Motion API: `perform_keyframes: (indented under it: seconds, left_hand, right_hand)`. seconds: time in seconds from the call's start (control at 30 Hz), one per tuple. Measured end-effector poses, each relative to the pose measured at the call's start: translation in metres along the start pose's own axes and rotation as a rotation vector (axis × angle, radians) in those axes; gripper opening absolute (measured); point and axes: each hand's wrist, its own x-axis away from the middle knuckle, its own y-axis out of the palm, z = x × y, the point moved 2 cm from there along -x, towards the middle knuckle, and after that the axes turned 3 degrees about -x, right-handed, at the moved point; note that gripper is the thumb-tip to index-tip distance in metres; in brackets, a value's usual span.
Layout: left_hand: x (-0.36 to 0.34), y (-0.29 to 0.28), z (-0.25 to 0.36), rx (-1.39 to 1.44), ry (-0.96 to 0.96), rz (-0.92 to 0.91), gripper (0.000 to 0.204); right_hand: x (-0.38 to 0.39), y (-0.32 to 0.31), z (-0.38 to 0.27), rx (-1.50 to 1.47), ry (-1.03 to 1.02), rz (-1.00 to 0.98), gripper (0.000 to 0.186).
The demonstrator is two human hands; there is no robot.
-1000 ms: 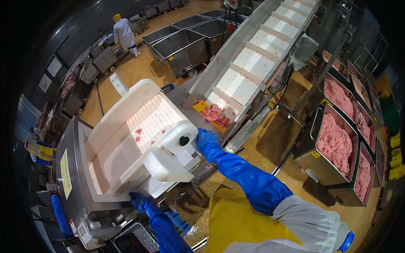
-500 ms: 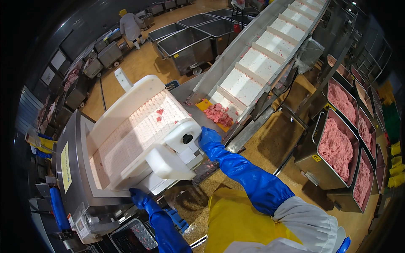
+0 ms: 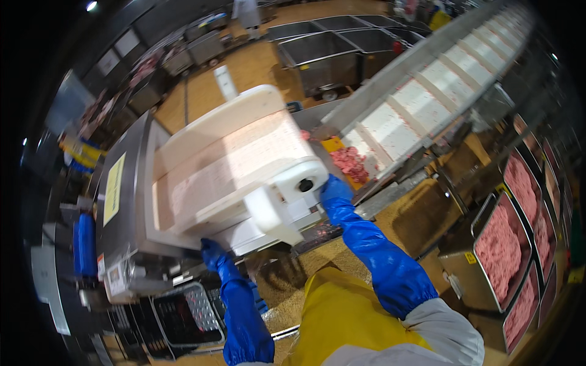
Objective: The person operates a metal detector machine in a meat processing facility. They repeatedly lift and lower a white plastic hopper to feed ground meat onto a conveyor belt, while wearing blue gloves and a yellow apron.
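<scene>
Red scraps that lay on the white belt point(image 3: 244, 149) half a second ago have gone from its surface, and a pink piece point(image 3: 305, 135) now shows just beyond its right end; the whole scene sits farther right as the head turns. Both hands stay beside the belt unit. On the near left, the left hand point(image 3: 213, 254), gloved in blue, rests at the near edge of the steel housing point(image 3: 129, 183); whether its fingers grip that edge I cannot tell. To the right, the right hand point(image 3: 336, 191), also blue-gloved, is against the right end of the white side frame point(image 3: 293, 180), beside a black knob point(image 3: 305, 184); its fingers are partly hidden, so its grip cannot be told either. The belt lies between the two hands, toward the far side, and a white block point(image 3: 268, 213) juts out near. Right of the belt, a heap of pink meat point(image 3: 350, 163) lies at the foot of an inclined conveyor point(image 3: 390, 131). Steel bins point(image 3: 320, 52) stand far off; another bin point(image 3: 473, 274), holding ground meat point(image 3: 502, 250), stands at the right.
</scene>
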Motion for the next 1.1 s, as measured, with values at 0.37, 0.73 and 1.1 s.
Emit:
perform_keyframes:
  seconds: [0.37, 0.73, 1.1]
  left_hand:
    - [0.015, -0.005, 0.014, 0.092, 0.061, 0.118, 0.065]
    - [0.011, -0.009, 0.009, 0.076, -0.002, -0.014, 0.068]
    - [0.013, -0.012, 0.009, 0.116, 0.045, 0.086, 0.07]
  right_hand:
    - [0.001, -0.006, 0.006, -0.01, -0.011, -0.016, 0.026]
    - [-0.002, 0.001, 0.003, -0.04, -0.023, -0.056, 0.028]
    - [-0.001, 0.003, 0.005, 0.034, -0.039, -0.017, 0.027]
